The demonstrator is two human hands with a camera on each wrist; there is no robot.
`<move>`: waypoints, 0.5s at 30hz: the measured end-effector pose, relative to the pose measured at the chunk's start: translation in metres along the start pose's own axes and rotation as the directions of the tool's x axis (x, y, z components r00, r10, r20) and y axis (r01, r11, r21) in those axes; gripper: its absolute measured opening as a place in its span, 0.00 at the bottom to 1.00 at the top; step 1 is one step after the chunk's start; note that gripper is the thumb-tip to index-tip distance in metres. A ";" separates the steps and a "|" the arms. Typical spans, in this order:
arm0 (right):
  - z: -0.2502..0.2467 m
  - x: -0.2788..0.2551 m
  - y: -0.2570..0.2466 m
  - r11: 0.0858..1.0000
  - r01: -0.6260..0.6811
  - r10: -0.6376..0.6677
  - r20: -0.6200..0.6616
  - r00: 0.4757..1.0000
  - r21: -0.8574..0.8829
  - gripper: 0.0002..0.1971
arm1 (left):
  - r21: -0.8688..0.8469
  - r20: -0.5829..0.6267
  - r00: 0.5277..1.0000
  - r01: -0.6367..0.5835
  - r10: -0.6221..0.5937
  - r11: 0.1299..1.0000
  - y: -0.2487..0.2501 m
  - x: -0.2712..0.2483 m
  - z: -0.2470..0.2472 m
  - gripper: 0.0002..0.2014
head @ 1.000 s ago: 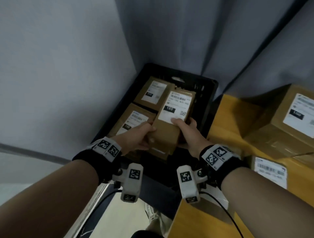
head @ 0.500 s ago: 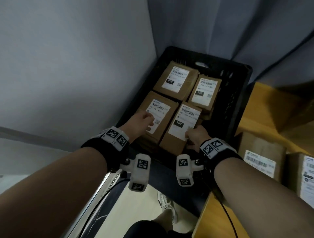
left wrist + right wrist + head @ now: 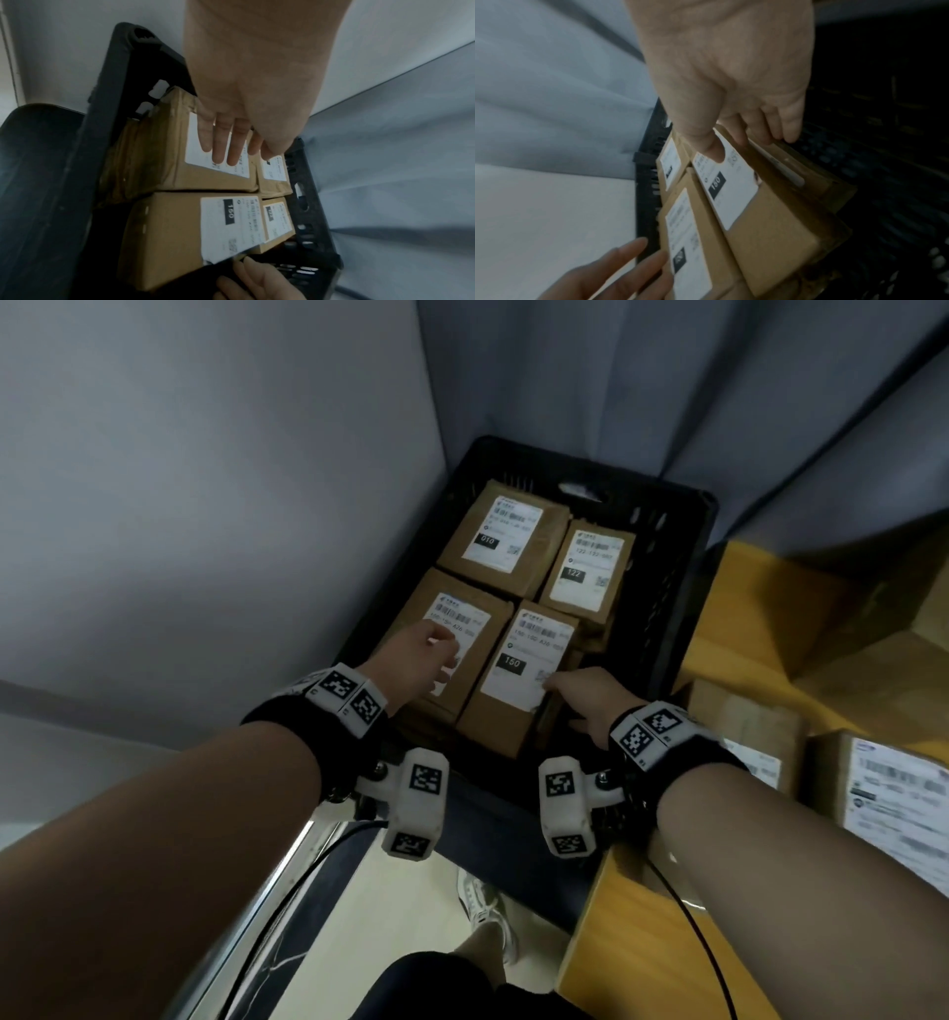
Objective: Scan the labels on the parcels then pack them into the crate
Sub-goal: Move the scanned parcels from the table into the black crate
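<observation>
A black crate (image 3: 683, 588) holds four brown labelled parcels in its top layer. The parcel marked 150 (image 3: 524, 660) lies at the near right. My right hand (image 3: 580, 695) grips it, thumb on the white label and fingers down its right side (image 3: 770, 138). My left hand (image 3: 421, 660) is over the near-left parcel (image 3: 477, 629) with its fingers (image 3: 226, 146) straight on the label. The parcels marked 010 (image 3: 506, 531) and 122 (image 3: 585, 567) lie at the far end.
A yellow table (image 3: 744, 618) stands right of the crate with more labelled parcels (image 3: 744, 726) (image 3: 893, 793) and a larger box (image 3: 898, 608). A grey wall runs along the left, a curtain hangs behind the crate. My shoe (image 3: 482, 901) is on the floor below.
A second ago both hands held the 150 parcel above the crate. It now lies in the near-right spot, and my left hand has shifted onto the near-left parcel.
</observation>
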State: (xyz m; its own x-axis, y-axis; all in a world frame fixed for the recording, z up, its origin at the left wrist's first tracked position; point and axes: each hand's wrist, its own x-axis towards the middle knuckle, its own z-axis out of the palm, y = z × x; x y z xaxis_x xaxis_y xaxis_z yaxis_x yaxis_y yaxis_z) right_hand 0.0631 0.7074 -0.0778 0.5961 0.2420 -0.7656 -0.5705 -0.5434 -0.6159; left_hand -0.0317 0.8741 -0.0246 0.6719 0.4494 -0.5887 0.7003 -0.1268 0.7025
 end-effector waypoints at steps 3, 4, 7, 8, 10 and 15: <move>-0.020 -0.018 -0.013 0.991 0.085 -0.079 -0.058 0.995 0.103 0.05 | -0.007 0.003 0.999 -0.050 0.050 0.999 0.024 -0.008 0.011 0.10; -0.029 -0.025 -0.017 0.985 0.108 -0.099 -0.070 0.993 0.133 0.06 | -0.002 0.002 0.997 -0.072 0.072 0.997 0.033 -0.011 0.016 0.10; -0.066 -0.047 -0.024 0.965 0.209 -0.199 -0.076 0.977 0.160 0.05 | -0.019 0.020 0.990 -0.136 0.136 0.991 0.061 -0.022 0.039 0.11; -0.081 -0.056 -0.024 0.958 0.249 -0.237 -0.094 0.967 0.141 0.05 | -0.025 0.034 0.986 -0.160 0.161 0.987 0.071 -0.027 0.050 0.10; -0.113 -0.070 -0.020 0.946 0.314 -0.300 -0.145 0.943 0.084 0.07 | -0.029 0.061 0.978 -0.198 0.199 0.980 0.087 -0.036 0.075 0.09; -0.193 -0.097 0.004 0.884 0.412 -0.466 -0.364 0.806 -0.220 0.06 | -0.043 0.143 0.956 -0.251 0.255 0.967 0.124 -0.061 0.143 0.10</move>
State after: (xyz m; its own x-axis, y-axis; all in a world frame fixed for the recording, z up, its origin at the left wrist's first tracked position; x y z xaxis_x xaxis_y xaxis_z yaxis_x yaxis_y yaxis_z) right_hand 0.1121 0.5268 0.0302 0.9523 0.1558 -0.2622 -0.1343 -0.5578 -0.8190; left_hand 0.0481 0.7045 0.0414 0.8556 0.2712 -0.4410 0.4979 -0.1977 0.8444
